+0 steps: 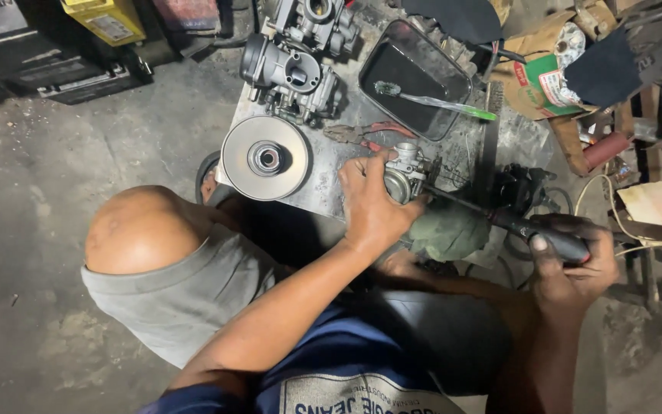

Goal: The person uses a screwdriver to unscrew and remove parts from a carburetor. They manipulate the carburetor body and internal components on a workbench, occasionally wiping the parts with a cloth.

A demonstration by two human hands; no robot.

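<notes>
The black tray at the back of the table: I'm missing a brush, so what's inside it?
Inside the black tray lies a toothbrush with a clear green handle, its end sticking out over the rim. Nothing else shows; the dark bottom could hide liquid.

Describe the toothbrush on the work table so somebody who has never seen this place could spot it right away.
Start at the grey metal work table in front of the seated person. Near its far right corner sits a black rectangular tray with rounded corners. The toothbrush lies slantwise across that tray, bristles inside and its clear green handle poking over the right rim; it is the only bright green, slim plastic thing among grey metal parts.
</notes>
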